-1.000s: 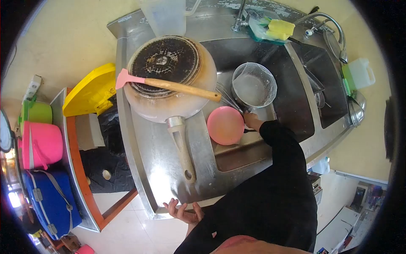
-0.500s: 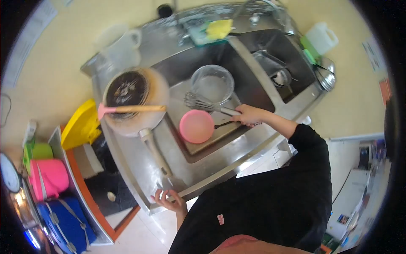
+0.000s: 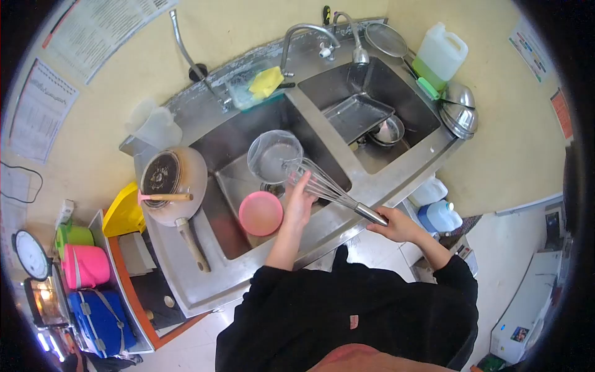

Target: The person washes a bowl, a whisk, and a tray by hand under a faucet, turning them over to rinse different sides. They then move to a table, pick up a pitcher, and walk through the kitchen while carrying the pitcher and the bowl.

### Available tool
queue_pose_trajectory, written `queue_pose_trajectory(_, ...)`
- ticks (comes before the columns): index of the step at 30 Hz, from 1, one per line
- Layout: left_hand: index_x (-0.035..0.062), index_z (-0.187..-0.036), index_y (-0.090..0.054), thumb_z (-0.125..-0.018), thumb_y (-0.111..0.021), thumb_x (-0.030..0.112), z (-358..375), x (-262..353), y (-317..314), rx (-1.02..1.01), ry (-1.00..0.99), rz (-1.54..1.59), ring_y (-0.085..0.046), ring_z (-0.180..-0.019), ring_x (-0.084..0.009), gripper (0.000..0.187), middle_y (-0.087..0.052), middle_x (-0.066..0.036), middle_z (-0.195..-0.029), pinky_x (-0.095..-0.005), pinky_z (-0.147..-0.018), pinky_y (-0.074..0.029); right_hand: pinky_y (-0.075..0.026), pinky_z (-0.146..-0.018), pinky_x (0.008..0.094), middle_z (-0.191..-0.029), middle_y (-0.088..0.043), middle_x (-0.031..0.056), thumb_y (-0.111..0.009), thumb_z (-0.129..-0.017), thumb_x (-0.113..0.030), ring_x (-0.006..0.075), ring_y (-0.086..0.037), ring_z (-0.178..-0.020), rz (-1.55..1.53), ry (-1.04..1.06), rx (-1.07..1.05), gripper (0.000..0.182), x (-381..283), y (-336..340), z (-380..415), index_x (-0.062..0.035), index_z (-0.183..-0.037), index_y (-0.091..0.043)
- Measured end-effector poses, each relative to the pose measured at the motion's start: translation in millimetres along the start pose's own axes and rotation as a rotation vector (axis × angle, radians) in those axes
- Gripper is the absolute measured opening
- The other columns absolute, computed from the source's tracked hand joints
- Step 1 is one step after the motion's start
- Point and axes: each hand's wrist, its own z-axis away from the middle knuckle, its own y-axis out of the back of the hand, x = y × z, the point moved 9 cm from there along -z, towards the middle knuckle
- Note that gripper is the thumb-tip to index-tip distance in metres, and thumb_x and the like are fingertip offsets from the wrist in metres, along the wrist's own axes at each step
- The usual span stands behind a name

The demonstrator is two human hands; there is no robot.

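Observation:
My right hand [image 3: 396, 225] is closed on the handle of a wire whisk [image 3: 334, 193], which points up and left over the sink edge. My left hand [image 3: 299, 201] is raised against the whisk's wires, its thumb up along them; its other fingers are mostly hidden. A clear round bowl [image 3: 273, 155] lies in the left sink basin, just beyond the whisk's head. The pink bowl [image 3: 261, 213] sits in the same basin, left of my left hand.
An upturned pan [image 3: 192, 180] with a pink spatula [image 3: 167, 198] across it is on the left counter. The right basin holds a dark tray [image 3: 359, 118]. A yellow sponge [image 3: 266, 82] lies behind the sink; metal bowls [image 3: 458, 115] and a jug [image 3: 440, 53] stand right.
My left hand has moved from the counter's front edge to the whisk's wires. My right hand has drawn the whisk right and nearer to me. The view has shifted.

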Motion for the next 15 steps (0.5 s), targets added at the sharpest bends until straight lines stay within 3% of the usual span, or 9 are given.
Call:
queue_pose_trajectory(2, 0.0081, -0.119, -0.025, -0.073, -0.065, 0.018, -21.7, -15.4, -27.4, 0.029, -0.054, 0.024, -0.047, -0.098, -0.0203, 0.061, -0.044, -0.009, -0.105, -0.0407, -0.079, -0.044, -0.041, -0.052, 0.0348, -0.06, -0.053, 0.0147, -0.062, -0.075, -0.027, 0.0282, -0.053, -0.054, 0.061, 0.018, 0.017, 0.029, 18.7, 28.0, -1.6, -0.001, -0.079, -0.051)
queue_pose_trajectory(5, 0.0093, -0.114, -0.026, -0.073, -0.065, 0.018, -42.1, -21.8, -46.6, 0.149, -0.206, 0.038, -0.049, -0.09, -0.0203, 0.057, -0.044, -0.009, -0.101, -0.0395, -0.073, -0.046, -0.04, -0.05, 0.0342, -0.058, -0.051, 0.0123, -0.061, -0.075, -0.024, 0.0251, -0.052, -0.052, 0.157, 0.051, 0.049, 0.026, 42.1, 61.9, -21.8, -0.0007, -0.081, -0.051)
queue_pose_trajectory(6, 0.0097, -0.112, -0.025, -0.073, -0.065, 0.018, -47.5, -18.3, -51.4, 0.166, -0.252, 0.062, -0.05, -0.088, -0.0203, 0.057, -0.044, -0.009, -0.1, -0.0394, -0.072, -0.047, -0.041, -0.049, 0.0375, -0.059, -0.053, 0.0135, -0.061, -0.075, -0.025, 0.031, -0.054, -0.054, 0.236, 0.122, 0.067, 0.026, 53.1, 66.7, -32.1, -0.0028, -0.082, -0.049)
queue_pose_trajectory(9, 0.0118, -0.109, -0.021, -0.072, -0.066, 0.018, -68.0, -6.7, -61.1, 0.265, -0.331, 0.172, -0.051, -0.08, -0.02, 0.058, -0.046, -0.01, -0.095, -0.0375, -0.067, -0.047, -0.042, -0.049, 0.0382, -0.059, -0.054, 0.0126, -0.06, -0.075, -0.026, 0.0312, -0.054, -0.053, 0.493, 0.294, 0.203, 0.027, 58.4, 85.6, -54.4, -0.005, -0.085, -0.046)
queue_pose_trajectory(10, 0.0126, -0.108, -0.019, -0.072, -0.066, 0.018, -74.1, -7.4, -60.6, 0.307, -0.334, 0.209, -0.051, -0.078, -0.0197, 0.059, -0.046, -0.01, -0.093, -0.0366, -0.064, -0.048, -0.043, -0.051, 0.0414, -0.063, -0.055, 0.0148, -0.057, -0.076, -0.031, 0.0346, -0.054, -0.056, 0.54, 0.293, 0.203, 0.031, 59.4, 90.3, -61.7, -0.0059, -0.089, -0.044)
queue_pose_trajectory(13, 0.0119, -0.104, -0.024, -0.07, -0.064, 0.017, -102.2, -11.0, -64.1, 0.281, -0.329, 0.263, -0.052, -0.071, -0.0179, 0.053, -0.048, -0.009, -0.088, -0.0334, -0.058, -0.046, -0.044, -0.054, 0.0374, -0.068, -0.054, 0.015, -0.055, -0.079, -0.032, 0.031, -0.055, -0.06, 0.57, 0.131, 0.126, 0.032, 76.0, 106.4, -75.3, -0.0046, -0.091, -0.045)
queue_pose_trajectory(15, 0.0114, -0.102, -0.028, -0.07, -0.063, 0.017, -128.1, -13.2, -72.4, 0.201, -0.359, 0.288, -0.052, -0.069, -0.0171, 0.049, -0.048, -0.008, -0.086, -0.0325, -0.057, -0.046, -0.044, -0.058, 0.0346, -0.072, -0.054, 0.0136, -0.052, -0.081, -0.032, 0.0261, -0.056, -0.066, 0.335, 0.195, 0.279, 0.033, 74.0, 137.9, -81.7, -0.004, -0.095, -0.045)
